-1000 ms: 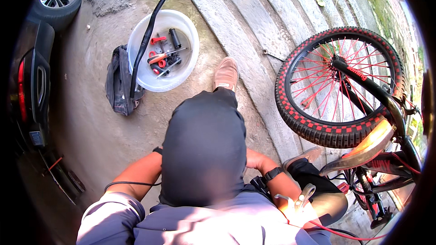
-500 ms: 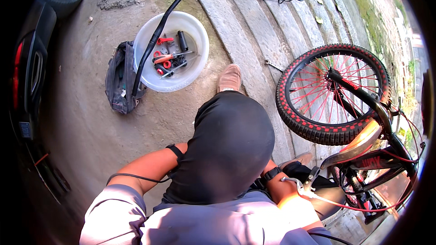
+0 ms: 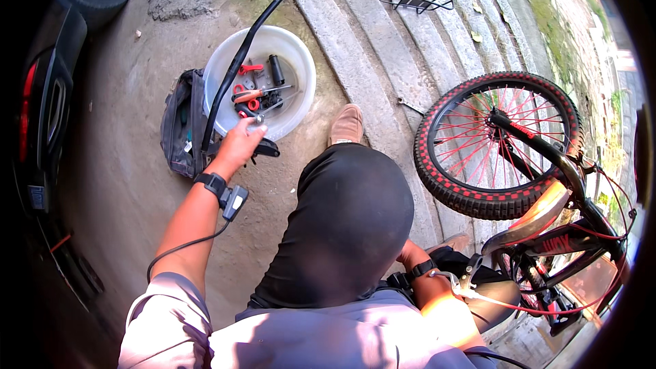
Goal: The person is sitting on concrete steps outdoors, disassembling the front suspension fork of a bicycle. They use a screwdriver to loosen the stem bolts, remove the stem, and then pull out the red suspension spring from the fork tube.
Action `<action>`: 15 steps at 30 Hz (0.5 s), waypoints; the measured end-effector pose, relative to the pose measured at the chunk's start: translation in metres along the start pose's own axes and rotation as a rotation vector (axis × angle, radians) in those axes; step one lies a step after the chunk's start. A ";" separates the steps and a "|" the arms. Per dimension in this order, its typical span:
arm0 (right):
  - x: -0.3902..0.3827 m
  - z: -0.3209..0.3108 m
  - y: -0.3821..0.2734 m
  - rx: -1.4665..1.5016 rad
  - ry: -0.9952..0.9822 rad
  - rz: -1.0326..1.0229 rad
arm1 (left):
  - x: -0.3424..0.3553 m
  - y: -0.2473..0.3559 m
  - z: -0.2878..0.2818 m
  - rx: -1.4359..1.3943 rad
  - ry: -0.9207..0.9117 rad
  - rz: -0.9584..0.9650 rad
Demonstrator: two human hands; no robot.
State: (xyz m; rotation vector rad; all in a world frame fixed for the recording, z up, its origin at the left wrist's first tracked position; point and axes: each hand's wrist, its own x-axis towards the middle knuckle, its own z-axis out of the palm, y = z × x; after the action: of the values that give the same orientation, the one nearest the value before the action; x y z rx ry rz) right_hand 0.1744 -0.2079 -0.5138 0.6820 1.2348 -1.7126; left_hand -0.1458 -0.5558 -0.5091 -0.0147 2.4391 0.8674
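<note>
A: In the head view, what could go wrong from here?

B: The left hand [image 3: 239,145] is at the tub's [image 3: 303,61] near rim, partly curled, a small shiny piece [image 3: 260,119] at its fingertips; if that is only lightly pinched, it could drop among the screwdriver [image 3: 247,96] and red parts [image 3: 251,68]; the black part [image 3: 268,148] just beside the palm might catch the rim

A: And the handlebar [image 3: 236,61]?

B: It leans across the tub's left side, its low end by the bag [image 3: 181,123]; a knock from the left hand could, I judge, tip it off; the brake lever [image 3: 445,277] and its red cable [image 3: 526,311] lie close by the right forearm [image 3: 432,292] — a turn of that arm might snag them

A: What is hard to make out?

B: Whether the left hand truly grips the shiny piece or the black part — its own fingers hide the contact; the right hand [image 3: 412,253] is mostly behind the knee [image 3: 362,191], so I cannot tell how open it is or what it has; the bike [image 3: 564,240] runs toward the dark edge; the basket [image 3: 422,7] is cut off at the top
</note>
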 end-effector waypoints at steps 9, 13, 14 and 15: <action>-0.020 0.006 -0.036 0.011 0.155 0.040 | 0.022 -0.014 0.027 -1.041 0.072 -0.547; -0.019 -0.003 -0.028 0.019 0.182 0.068 | 0.029 -0.016 0.041 -1.150 0.056 -0.603; -0.021 -0.004 -0.027 0.025 0.196 0.079 | 0.031 -0.017 0.045 -1.167 0.036 -0.614; -0.020 -0.005 -0.022 0.056 0.193 0.091 | 0.030 -0.018 0.048 -1.188 0.028 -0.574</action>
State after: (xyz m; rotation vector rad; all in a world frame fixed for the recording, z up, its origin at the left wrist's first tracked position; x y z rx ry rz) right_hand 0.1633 -0.1943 -0.4891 0.9409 1.2701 -1.6410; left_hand -0.1442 -0.5370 -0.5647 -1.0710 1.4436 1.8222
